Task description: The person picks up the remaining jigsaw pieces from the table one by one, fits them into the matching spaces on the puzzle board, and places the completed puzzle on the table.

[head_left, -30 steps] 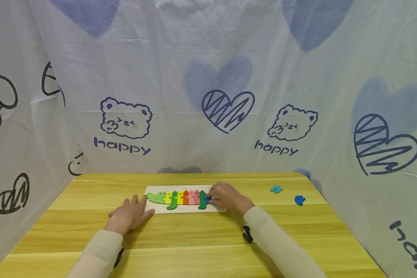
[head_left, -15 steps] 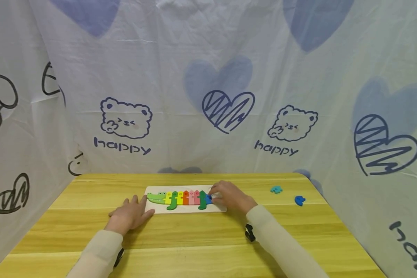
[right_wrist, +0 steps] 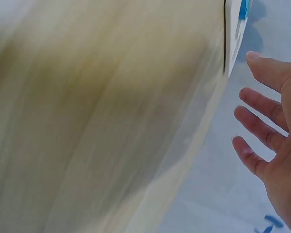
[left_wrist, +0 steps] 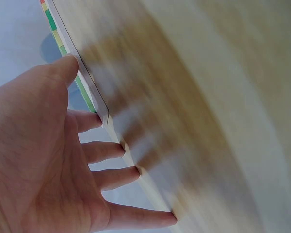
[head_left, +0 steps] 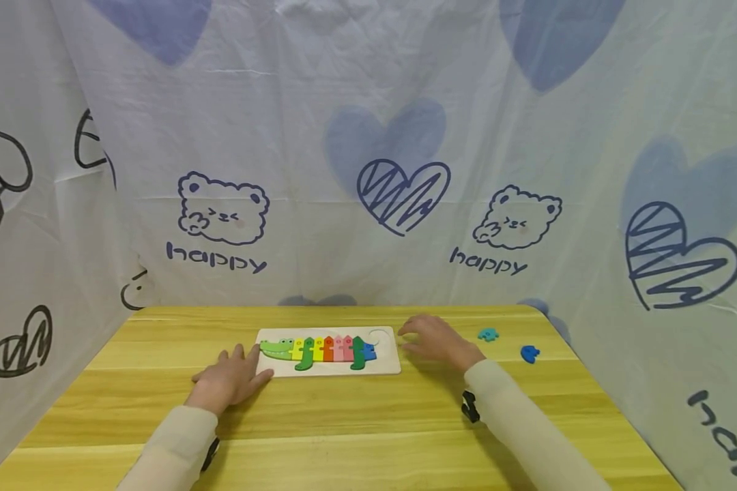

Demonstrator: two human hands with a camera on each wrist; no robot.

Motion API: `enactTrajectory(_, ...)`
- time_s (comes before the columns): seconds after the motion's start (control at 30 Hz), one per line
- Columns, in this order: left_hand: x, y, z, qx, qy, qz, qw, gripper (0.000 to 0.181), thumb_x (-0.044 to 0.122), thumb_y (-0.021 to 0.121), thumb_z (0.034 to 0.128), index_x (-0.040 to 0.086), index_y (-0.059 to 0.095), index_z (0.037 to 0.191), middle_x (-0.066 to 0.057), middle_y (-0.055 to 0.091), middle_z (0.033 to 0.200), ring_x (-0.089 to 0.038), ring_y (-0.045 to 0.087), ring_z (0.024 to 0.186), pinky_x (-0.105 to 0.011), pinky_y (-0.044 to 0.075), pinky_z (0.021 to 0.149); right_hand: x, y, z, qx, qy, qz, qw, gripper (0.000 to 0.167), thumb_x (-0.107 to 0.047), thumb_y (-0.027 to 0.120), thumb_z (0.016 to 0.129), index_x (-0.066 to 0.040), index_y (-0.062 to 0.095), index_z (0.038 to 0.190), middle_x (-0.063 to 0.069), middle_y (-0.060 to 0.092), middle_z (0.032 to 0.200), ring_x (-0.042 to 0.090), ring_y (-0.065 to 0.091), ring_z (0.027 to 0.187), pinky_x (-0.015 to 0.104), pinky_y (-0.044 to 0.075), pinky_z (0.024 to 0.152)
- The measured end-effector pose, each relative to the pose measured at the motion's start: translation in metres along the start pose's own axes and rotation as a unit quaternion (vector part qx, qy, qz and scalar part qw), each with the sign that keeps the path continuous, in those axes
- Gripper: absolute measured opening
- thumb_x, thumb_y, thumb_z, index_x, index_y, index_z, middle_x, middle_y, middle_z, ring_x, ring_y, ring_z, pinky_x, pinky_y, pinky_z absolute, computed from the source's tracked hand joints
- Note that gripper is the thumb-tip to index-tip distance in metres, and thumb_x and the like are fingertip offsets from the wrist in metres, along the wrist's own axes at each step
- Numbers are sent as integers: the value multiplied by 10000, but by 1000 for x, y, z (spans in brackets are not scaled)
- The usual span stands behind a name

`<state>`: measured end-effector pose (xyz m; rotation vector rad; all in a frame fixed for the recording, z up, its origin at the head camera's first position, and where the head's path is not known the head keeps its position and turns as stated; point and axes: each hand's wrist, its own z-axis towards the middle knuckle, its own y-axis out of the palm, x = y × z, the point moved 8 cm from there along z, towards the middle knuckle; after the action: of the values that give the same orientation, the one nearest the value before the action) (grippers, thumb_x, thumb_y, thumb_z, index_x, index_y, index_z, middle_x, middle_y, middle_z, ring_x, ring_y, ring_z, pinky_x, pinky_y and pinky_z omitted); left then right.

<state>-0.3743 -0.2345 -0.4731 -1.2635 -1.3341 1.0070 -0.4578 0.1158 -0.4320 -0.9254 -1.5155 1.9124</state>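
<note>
A crocodile puzzle on a pale board (head_left: 331, 370) lies in the middle of the table, its row of pieces running from a green head (head_left: 276, 349) through several colours to a blue piece (head_left: 369, 351). Right of that piece the board shows a bare curled outline. My left hand (head_left: 230, 377) rests at the board's left end, fingers spread and thumb on its near corner; in the left wrist view the fingertips touch the table. Just off the board's right end hovers my right hand (head_left: 436, 339), holding nothing, its fingers loosely bent in the right wrist view.
Two loose pieces lie right of my right hand: a teal one (head_left: 488, 334) and a dark blue one (head_left: 531, 353) nearer the right edge. The wooden table (head_left: 319, 436) ends at a printed cloth backdrop (head_left: 307, 136) behind and at both sides.
My right hand has let go of the blue piece beside the green leg and moved right, off the board. The left hand has stayed in place.
</note>
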Motion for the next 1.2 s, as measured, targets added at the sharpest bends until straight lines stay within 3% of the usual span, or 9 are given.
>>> enactTrajectory(0.43,-1,0,0,-49,-36,0,10000,763,564,437,1060,26,342,1593,-372,306,1603,-639,306,1439,-914,395,802,49,-21,-35,552,-213,-294,9978,243,-140,747,933,-10,767,1138,143,775,1129,357,715,1073,540,573,973)
enactTrajectory(0.63,0,1,0,-88,-48,-8,9999,764,566,436,1060,28,341,1595,-369,303,1606,-641,306,1439,-914,393,808,86,-25,-51,606,417,-380,9966,240,-145,749,931,-21,773,1135,136,780,1141,379,714,1096,554,573,974)
enactTrajectory(0.77,1,0,-1,-70,-54,-9,10000,761,564,440,1059,29,346,1592,-370,309,1602,-641,313,1435,-912,398,804,108,-28,-61,690,843,-740,9913,248,-189,760,922,-46,778,1124,136,784,1129,392,720,1047,571,593,881)
enactTrajectory(0.93,2,-1,-2,-61,-26,-4,10000,757,557,442,1061,24,348,1590,-373,313,1598,-639,318,1433,-908,404,799,131,-30,-73,611,1530,-1026,9810,312,-263,765,922,-61,769,1159,154,769,1172,423,707,1032,601,593,813)
enactTrajectory(1.2,1,0,0,-27,-52,18,10000,760,565,438,1060,31,346,1593,-370,312,1599,-637,320,1432,-906,407,797,155,-28,-89,322,2660,-1202,9559,416,-316,696,963,-26,696,1261,245,726,1203,490,681,1023,699,543,866)
